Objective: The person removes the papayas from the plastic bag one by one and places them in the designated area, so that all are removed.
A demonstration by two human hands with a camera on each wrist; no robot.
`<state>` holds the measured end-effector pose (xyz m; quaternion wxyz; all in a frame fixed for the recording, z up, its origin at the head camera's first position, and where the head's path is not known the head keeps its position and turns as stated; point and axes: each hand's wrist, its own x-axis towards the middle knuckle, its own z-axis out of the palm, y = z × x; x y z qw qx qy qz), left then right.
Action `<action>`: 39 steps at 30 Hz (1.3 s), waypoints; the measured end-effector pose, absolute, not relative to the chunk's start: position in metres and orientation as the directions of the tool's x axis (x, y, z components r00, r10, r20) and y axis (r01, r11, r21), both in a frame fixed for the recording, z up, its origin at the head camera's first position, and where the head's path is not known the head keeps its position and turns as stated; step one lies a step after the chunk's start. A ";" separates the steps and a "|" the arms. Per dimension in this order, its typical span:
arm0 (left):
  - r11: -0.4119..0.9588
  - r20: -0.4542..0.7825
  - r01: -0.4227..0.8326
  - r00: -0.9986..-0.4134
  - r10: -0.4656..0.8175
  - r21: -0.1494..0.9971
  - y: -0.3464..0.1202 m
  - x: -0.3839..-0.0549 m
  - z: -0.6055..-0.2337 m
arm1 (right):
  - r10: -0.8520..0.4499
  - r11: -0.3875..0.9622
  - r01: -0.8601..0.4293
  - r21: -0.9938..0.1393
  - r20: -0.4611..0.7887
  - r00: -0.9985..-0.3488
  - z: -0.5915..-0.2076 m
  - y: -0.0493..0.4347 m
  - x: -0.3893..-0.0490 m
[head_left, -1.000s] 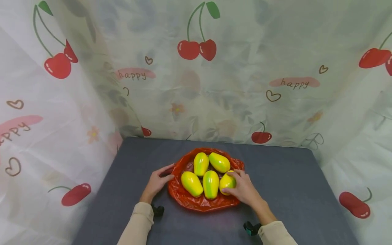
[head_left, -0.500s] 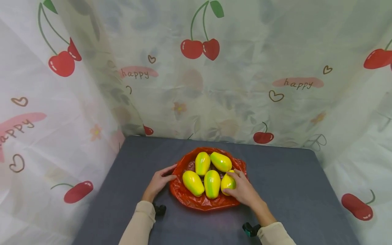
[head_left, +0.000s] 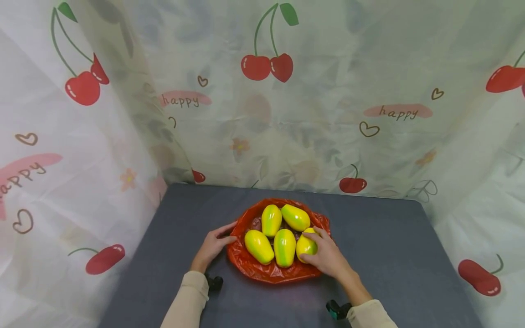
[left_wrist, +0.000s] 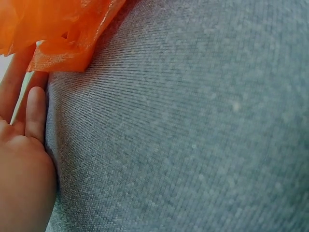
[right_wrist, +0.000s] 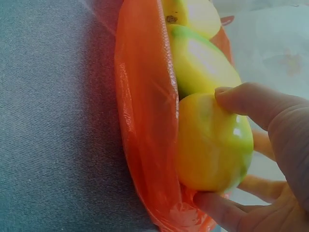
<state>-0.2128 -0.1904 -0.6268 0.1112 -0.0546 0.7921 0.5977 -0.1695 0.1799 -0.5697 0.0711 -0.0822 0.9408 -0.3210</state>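
Note:
Several glossy yellow-green papayas lie in an open red plastic bag (head_left: 262, 273) with its rim rolled down. At the bag's right side, my right hand (head_left: 328, 257) holds the rightmost papaya (head_left: 305, 246) between thumb and fingers. The right wrist view shows the thumb on top of this papaya (right_wrist: 215, 145) and fingertips at its lower end and far side. My left hand (head_left: 211, 246) rests at the bag's left rim, thumb and fingers apart. In the left wrist view, straight fingers (left_wrist: 36, 111) touch the orange-red plastic (left_wrist: 72, 48), which hides some of their tips.
A dark grey cloth-covered table (head_left: 381, 255) lies under the bag. White curtains (head_left: 311, 114) printed with cherries hang behind it and on both sides. Black straps with small devices (head_left: 338, 310) sit at the wrists.
The whole head view has shifted slightly to the right. Both hands, the bag and the papayas keep nearly the same places relative to one another.

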 end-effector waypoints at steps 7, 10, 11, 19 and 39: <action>0.283 -0.243 -0.224 -0.969 0.033 0.933 -0.191 -0.212 -0.629 | -0.200 0.769 -0.114 -0.629 -0.067 -0.978 -0.563 0.182 -0.167; 0.280 -0.245 -0.229 -0.969 0.025 0.932 -0.192 -0.211 -0.629 | -0.200 0.768 -0.116 -0.630 -0.064 -0.978 -0.562 0.183 -0.167; 0.278 -0.247 -0.231 -0.969 0.023 0.932 -0.192 -0.210 -0.629 | -0.195 0.766 -0.110 -0.633 -0.067 -0.978 -0.561 0.184 -0.167; 0.263 -0.266 -0.251 -0.964 0.022 0.932 -0.193 -0.209 -0.629 | -0.178 0.736 -0.143 -0.662 0.015 -0.984 -0.557 0.194 -0.167; 0.222 -0.287 -0.268 -0.956 0.059 0.938 -0.191 -0.215 -0.628 | -0.056 0.646 -0.157 -0.747 0.158 -0.986 -0.561 0.224 -0.189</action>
